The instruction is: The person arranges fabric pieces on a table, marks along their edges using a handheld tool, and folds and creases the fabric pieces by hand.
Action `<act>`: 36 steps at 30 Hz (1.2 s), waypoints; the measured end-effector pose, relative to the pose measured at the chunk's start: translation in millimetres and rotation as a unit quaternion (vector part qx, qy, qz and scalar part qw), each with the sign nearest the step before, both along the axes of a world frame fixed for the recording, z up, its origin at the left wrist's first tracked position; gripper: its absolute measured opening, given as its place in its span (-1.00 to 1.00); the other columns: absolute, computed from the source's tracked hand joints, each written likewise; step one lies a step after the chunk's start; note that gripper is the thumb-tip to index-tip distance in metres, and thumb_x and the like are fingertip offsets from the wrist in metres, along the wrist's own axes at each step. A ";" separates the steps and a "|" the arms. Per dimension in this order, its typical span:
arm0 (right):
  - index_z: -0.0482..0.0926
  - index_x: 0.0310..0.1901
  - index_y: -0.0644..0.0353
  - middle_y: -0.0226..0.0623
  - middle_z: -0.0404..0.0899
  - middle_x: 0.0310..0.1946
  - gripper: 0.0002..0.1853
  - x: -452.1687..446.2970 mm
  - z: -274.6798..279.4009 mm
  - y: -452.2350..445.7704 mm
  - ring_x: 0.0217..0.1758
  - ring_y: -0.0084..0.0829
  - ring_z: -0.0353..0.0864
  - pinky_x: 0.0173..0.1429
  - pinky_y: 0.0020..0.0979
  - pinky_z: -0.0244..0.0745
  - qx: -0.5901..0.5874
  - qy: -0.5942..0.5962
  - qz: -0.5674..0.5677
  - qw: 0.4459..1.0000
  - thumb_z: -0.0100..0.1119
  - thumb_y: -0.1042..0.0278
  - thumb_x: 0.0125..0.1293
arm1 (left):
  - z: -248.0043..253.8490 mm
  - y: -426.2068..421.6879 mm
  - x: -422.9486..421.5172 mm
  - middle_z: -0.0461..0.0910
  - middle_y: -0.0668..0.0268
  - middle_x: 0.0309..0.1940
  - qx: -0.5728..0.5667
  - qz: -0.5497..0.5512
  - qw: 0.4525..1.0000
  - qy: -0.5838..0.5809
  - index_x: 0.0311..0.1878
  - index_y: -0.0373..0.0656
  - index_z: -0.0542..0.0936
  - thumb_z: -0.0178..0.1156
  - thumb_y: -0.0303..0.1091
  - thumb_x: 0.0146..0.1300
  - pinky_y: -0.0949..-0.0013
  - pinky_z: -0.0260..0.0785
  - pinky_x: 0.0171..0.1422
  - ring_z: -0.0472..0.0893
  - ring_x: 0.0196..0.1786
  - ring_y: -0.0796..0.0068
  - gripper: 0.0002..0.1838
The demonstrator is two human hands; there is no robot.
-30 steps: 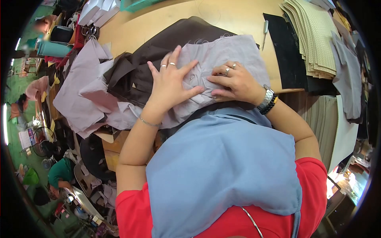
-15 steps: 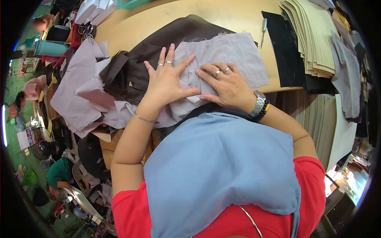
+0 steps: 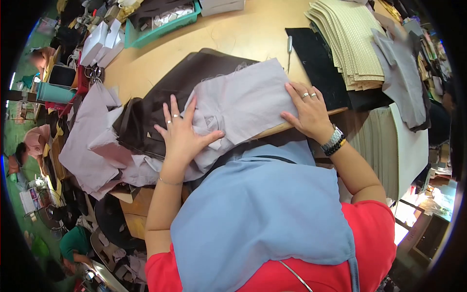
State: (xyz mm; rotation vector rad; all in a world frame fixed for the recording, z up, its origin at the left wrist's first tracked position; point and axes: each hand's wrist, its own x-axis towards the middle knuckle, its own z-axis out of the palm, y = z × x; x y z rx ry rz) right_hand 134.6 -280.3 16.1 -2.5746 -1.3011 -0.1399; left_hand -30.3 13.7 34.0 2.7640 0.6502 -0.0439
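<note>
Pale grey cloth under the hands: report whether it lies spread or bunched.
Both, in parts: the pale grey cloth lies spread and fairly smooth toward the right hand, but creased and bunched beside the left hand.

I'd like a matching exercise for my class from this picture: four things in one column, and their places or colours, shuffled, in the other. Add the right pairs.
Things:
1. apron
2. left hand
3. watch
4. right hand

Places or colours:
A. at the right-hand edge of the pale grey cloth
B. silver
C. light blue
D. spread across both the brown cloth and the pale grey cloth

Right pairs: 1-C, 2-D, 3-B, 4-A
</note>
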 end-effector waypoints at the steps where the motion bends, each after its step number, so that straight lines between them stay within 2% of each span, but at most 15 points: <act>1: 0.37 0.35 0.25 -0.11 0.39 0.29 -0.26 -0.5 1.1 -2.6 0.37 -0.10 0.35 0.46 -0.03 0.13 -0.005 0.002 -0.013 1.000 0.19 -0.13 0.30 | 5.0 -3.5 -3.3 0.06 0.00 0.57 0.004 -0.007 1.000 0.009 0.45 0.09 0.40 0.46 0.31 -0.10 -0.60 -0.15 0.41 -0.03 0.62 -0.13 0.02; 4: 0.39 0.34 0.18 -0.12 0.39 0.30 -0.23 -9.2 -4.5 -1.5 0.41 -0.09 0.33 0.49 0.10 0.08 0.038 0.005 0.029 0.999 0.27 -0.18 0.23 | -13.5 5.7 -12.2 0.37 -0.08 0.38 0.017 -0.054 0.994 -0.092 0.26 -0.11 0.52 0.37 0.09 0.17 -0.38 0.22 0.33 0.32 0.45 -0.12 -0.32; 7: 0.30 0.40 0.15 -0.02 0.36 0.31 -0.04 -30.4 -1.9 25.4 0.41 0.00 0.33 0.46 0.01 0.20 0.156 0.072 0.095 0.981 0.54 -0.04 0.01 | -5.4 10.4 -8.1 0.62 0.07 0.07 -0.098 -0.015 0.986 -0.132 0.04 -0.23 0.55 0.27 -0.22 0.35 0.18 0.44 0.18 0.61 0.12 0.22 -0.68; 10: 0.13 0.50 0.13 0.06 0.29 0.38 0.16 -45.4 -12.8 66.2 0.45 -0.01 0.31 0.49 -0.02 0.22 0.283 0.186 0.163 0.927 0.64 0.00 -0.10 | 4.6 -8.1 6.6 0.63 0.28 -0.15 -0.391 0.012 0.876 -0.282 -0.02 -0.24 0.52 0.19 -0.34 0.45 0.49 0.40 0.03 0.57 -0.10 0.54 -0.82; 12: 0.05 0.53 0.15 0.13 0.25 0.40 0.23 -53.9 -16.2 93.0 0.46 0.00 0.30 0.50 -0.09 0.24 0.334 0.217 0.201 0.895 0.68 0.06 -0.13 | 7.1 -29.1 17.3 0.55 0.39 -0.12 -0.531 -0.017 0.787 -0.314 0.06 -0.23 0.45 0.05 -0.38 0.54 0.54 0.36 0.05 0.48 -0.05 0.67 -0.83; 16: 0.05 0.51 0.25 0.05 0.27 0.40 0.17 -52.6 -26.3 111.0 0.49 -0.10 0.28 0.51 -0.17 0.23 0.414 0.275 0.196 0.845 0.63 0.14 -0.05 | 38.2 -51.0 20.6 0.53 0.36 -0.08 -0.536 -0.041 0.785 -0.306 0.11 -0.27 0.43 0.05 -0.38 0.52 0.49 0.37 0.09 0.47 -0.02 0.66 -0.78; 18: 0.17 0.45 0.27 -0.02 0.31 0.38 0.00 -43.9 -1.7 103.1 0.45 -0.13 0.34 0.49 -0.18 0.25 0.380 0.434 0.146 0.804 0.57 0.17 0.05 | 54.7 -35.3 9.9 0.47 0.09 0.16 -0.372 -0.184 0.866 -0.279 0.27 -0.29 0.39 0.21 -0.10 0.40 0.26 0.36 0.26 0.47 0.22 0.28 -0.46; 19: 0.22 0.41 0.27 -0.05 0.34 0.36 -0.11 -33.8 0.6 90.9 0.43 -0.15 0.36 0.47 -0.17 0.27 0.392 0.308 0.114 0.859 0.50 0.21 0.11 | 53.9 -34.0 9.2 0.41 -0.01 0.26 -0.230 -0.261 0.882 -0.318 0.31 -0.29 0.38 0.25 0.00 0.36 0.17 0.35 0.32 0.43 0.31 0.13 -0.35; 22: 0.37 0.31 0.26 -0.15 0.44 0.29 -0.42 8.2 5.8 63.4 0.36 -0.18 0.42 0.41 -0.15 0.32 0.363 -0.070 0.033 0.929 0.29 0.31 0.30 | 47.6 -38.1 11.5 0.25 -0.11 0.40 -0.106 -0.297 0.810 -0.495 0.36 -0.28 0.38 0.26 0.07 0.31 0.03 0.24 0.44 0.31 0.43 -0.07 -0.27; 24: 0.42 0.25 0.24 -0.14 0.49 0.16 -0.51 40.2 26.3 34.6 0.23 -0.15 0.48 0.28 -0.16 0.39 0.320 -0.189 -0.053 0.927 0.25 0.32 0.31 | 32.9 -30.9 14.8 0.21 -0.07 0.44 -0.157 -0.256 0.835 -0.460 0.36 -0.26 0.39 0.28 -0.01 0.31 0.03 0.20 0.48 0.30 0.45 -0.01 -0.31; 29: 0.55 0.06 0.22 -0.10 0.61 -0.11 -0.69 118.7 140.2 -115.7 -0.05 -0.09 0.63 0.01 -0.15 0.53 0.185 -0.368 -0.311 0.857 0.19 0.36 0.30 | -10.2 -16.1 21.3 0.28 0.01 0.41 -0.238 -0.185 0.908 -0.293 0.27 -0.25 0.50 0.31 -0.36 0.27 0.09 0.22 0.48 0.35 0.41 0.04 -0.50; 32: 0.60 -0.11 0.28 -0.02 0.66 -0.17 -0.78 144.0 229.7 -214.1 -0.11 -0.06 0.67 -0.06 -0.12 0.54 0.061 -0.508 -0.364 0.778 0.24 0.41 0.22 | -30.8 -10.0 17.8 0.33 0.05 0.38 -0.239 -0.160 0.920 -0.267 0.22 -0.21 0.55 0.34 -0.39 0.25 0.12 0.24 0.47 0.38 0.38 0.07 -0.54; 33: 0.65 -0.32 0.31 -0.09 0.66 -0.26 -0.86 159.1 252.3 -244.2 -0.16 -0.10 0.65 -0.08 -0.10 0.49 0.052 -0.562 -0.327 0.758 0.26 0.41 0.16 | -33.7 -10.1 16.4 0.35 0.06 0.37 -0.237 -0.155 0.923 -0.261 0.21 -0.20 0.57 0.34 -0.39 0.24 0.12 0.25 0.47 0.39 0.38 0.08 -0.55; 35: 0.65 -0.32 0.30 -0.10 0.67 -0.27 -0.84 181.7 279.1 -257.8 -0.27 -0.13 0.66 -0.21 -0.14 0.52 0.348 -0.380 -0.279 0.810 0.25 0.37 0.19 | -32.7 -13.1 18.4 0.40 0.08 0.33 -0.255 -0.138 0.922 -0.258 0.18 -0.19 0.59 0.36 -0.37 0.23 0.13 0.29 0.43 0.42 0.35 0.09 -0.56; 36: 0.65 -0.31 0.30 -0.10 0.67 -0.28 -0.83 197.8 282.0 -272.1 -0.30 -0.15 0.67 -0.26 -0.17 0.52 0.314 -0.384 -0.287 0.819 0.23 0.35 0.21 | -32.0 -14.3 20.0 0.43 0.09 0.31 -0.263 -0.130 0.921 -0.258 0.17 -0.18 0.60 0.37 -0.36 0.22 0.13 0.31 0.41 0.43 0.33 0.10 -0.57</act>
